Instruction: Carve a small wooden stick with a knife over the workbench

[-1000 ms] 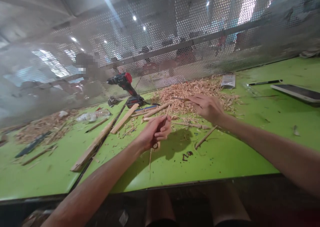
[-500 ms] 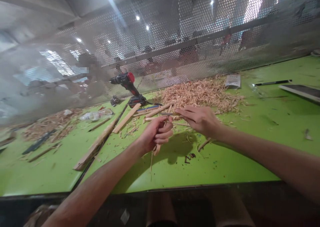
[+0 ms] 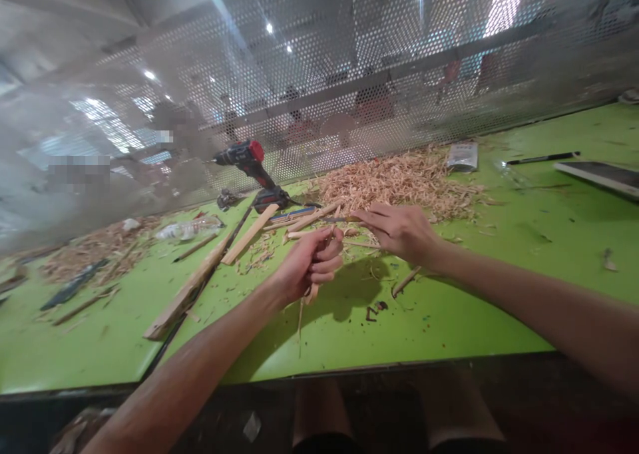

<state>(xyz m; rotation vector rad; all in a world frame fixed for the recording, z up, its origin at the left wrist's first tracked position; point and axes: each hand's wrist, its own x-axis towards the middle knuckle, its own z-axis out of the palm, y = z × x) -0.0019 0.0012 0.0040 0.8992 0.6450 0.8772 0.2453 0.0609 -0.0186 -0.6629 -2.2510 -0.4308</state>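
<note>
Hands: your left hand [image 3: 310, 262] grips wooden stick [image 3: 312, 293], right hand [image 3: 399, 231] pinches blade [image 3: 339, 220] just above it; stroke away from fingers.

no lettering seems readable, even on the packet [image 3: 462, 156].

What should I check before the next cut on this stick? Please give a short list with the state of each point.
1. Left hand has a closed grip on the wooden stick: ok.
2. Right hand holds the thin blade: ok.
3. Blade edge points away from the left fingers: cannot tell.
4. Bench under the hands free of debris: not ok, chips and a loose stick lie there.
5. Drill apart from both hands: ok.
</note>
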